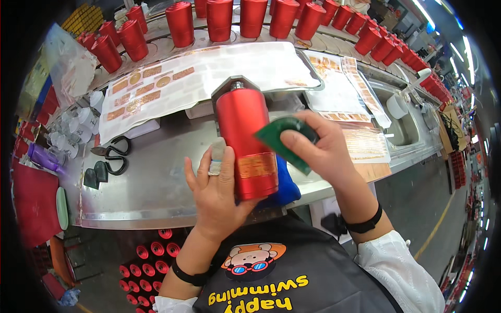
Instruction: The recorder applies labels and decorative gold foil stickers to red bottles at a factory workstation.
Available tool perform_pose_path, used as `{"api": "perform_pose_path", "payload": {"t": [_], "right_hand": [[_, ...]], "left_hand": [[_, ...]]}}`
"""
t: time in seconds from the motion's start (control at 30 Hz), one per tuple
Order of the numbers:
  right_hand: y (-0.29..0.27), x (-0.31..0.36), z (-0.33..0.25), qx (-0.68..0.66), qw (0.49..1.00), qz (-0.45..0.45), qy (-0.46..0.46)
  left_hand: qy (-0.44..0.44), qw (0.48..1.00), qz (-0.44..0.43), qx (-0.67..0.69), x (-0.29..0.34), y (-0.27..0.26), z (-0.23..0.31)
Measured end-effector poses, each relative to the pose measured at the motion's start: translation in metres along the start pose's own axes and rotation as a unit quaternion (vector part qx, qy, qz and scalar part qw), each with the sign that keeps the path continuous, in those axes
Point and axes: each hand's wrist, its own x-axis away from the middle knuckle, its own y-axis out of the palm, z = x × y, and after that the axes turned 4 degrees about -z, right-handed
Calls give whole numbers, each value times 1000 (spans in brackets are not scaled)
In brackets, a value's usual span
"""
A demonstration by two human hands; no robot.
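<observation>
A red metal bottle [242,122] lies with its threaded neck pointing away from me, set against a grey angular holder [222,91]. Near its base, a gold-and-orange decal [257,167] sits on the side. My left hand [216,193] grips the bottle's lower end, with wrapped tape on one finger. Pinched between the thumb and fingers of my right hand [323,148] is a green scraper [282,140], slightly blurred, its edge close to the bottle's right side; whether it touches cannot be told. Under the bottle's base is a blue cloth [287,185].
White decal sheets [250,65] lie behind the bottle, with more sheets [334,83] to the right. Scissors [117,154] rest on the steel table [146,182]. Red bottles [219,21] line a curved conveyor at the back. A sink [404,122] is at the right.
</observation>
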Motion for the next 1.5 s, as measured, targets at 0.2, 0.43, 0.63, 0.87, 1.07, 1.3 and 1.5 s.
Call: {"api": "perform_pose_path", "payload": {"t": [0.2,0.43,0.63,0.87,1.07,1.3,1.5], "right_hand": [[20,37,17,-340,920,-18,192],[26,38,23,-267,948,-21,174],[30,39,28,-271,945,-23,182],[33,40,30,-272,946,-24,177],[32,41,29,-261,951,-12,165],[32,41,30,-303,936,-33,176],[25,47,34,-361,917,-12,170]], "left_hand": [[-30,992,11,122,12,9,-7],[142,988,24,-51,14,-3,18],[102,994,33,-21,30,1,13],[15,998,39,50,39,-3,6],[76,996,14,-33,13,-1,19],[-22,999,-12,-25,10,-2,17],[-17,999,-20,31,7,5,0]]}}
